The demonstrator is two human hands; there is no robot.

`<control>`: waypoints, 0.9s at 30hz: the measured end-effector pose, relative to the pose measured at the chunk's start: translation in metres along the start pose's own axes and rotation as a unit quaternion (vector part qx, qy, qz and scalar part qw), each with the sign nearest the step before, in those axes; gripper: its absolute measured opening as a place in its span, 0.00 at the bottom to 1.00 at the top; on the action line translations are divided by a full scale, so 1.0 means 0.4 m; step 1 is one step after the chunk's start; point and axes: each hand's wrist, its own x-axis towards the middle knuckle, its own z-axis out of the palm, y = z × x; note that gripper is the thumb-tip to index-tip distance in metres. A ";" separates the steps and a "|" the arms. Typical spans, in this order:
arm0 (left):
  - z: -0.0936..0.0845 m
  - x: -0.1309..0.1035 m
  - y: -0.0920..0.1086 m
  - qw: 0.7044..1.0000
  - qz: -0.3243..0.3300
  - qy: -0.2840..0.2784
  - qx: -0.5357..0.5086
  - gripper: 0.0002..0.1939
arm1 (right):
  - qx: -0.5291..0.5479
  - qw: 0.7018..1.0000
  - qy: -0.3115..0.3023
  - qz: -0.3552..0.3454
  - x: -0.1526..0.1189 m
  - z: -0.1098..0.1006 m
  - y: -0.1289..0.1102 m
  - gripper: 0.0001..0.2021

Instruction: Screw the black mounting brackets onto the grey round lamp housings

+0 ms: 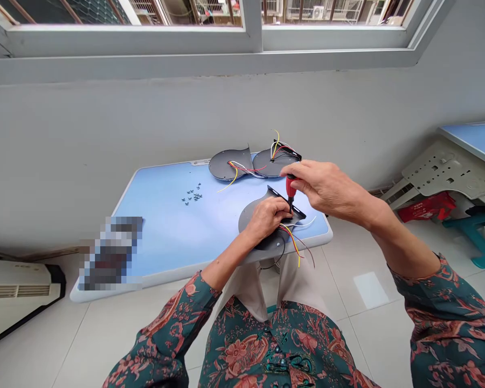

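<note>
A red and black screwdriver (291,187) stands upright in my right hand (327,188), its fingers closed round the handle. Its tip points down at the bracket side of a dark round plate (248,214) near the table's front right edge. My left hand (267,216) lies on that plate, fingers pinched close to the screwdriver tip; what they hold, if anything, is hidden. Yellow, red, white and black wires (294,242) trail from the plate over the table edge.
Two more dark plates with wires, left (222,161) and right (267,168), lie at the back of the blue table (165,237). Several small screws (194,195) are scattered left of them. A pixelated object (113,253) is at the left edge. A teal stool (479,237) stands right.
</note>
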 end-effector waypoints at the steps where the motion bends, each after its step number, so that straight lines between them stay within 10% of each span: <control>1: -0.001 -0.001 0.002 1.000 -0.004 0.001 -0.004 0.09 | -0.008 1.000 0.004 0.012 0.001 -0.002 0.000 0.09; 7: -0.004 -0.003 0.016 0.996 -0.082 0.037 -0.025 0.03 | -0.116 0.979 0.076 0.146 0.011 0.024 -0.046 0.17; 13: -0.003 -0.002 0.010 0.997 -0.070 0.031 -0.030 0.05 | 0.020 0.999 0.050 -0.008 0.015 0.002 -0.004 0.08; 19: -0.001 -0.006 0.004 1.000 -0.020 0.012 -0.016 0.09 | -0.105 0.982 0.105 0.115 0.014 0.019 -0.022 0.10; 27: 0.000 -0.003 0.009 1.000 -0.016 0.006 -0.007 0.08 | 0.002 0.998 0.056 0.009 0.009 0.005 0.006 0.05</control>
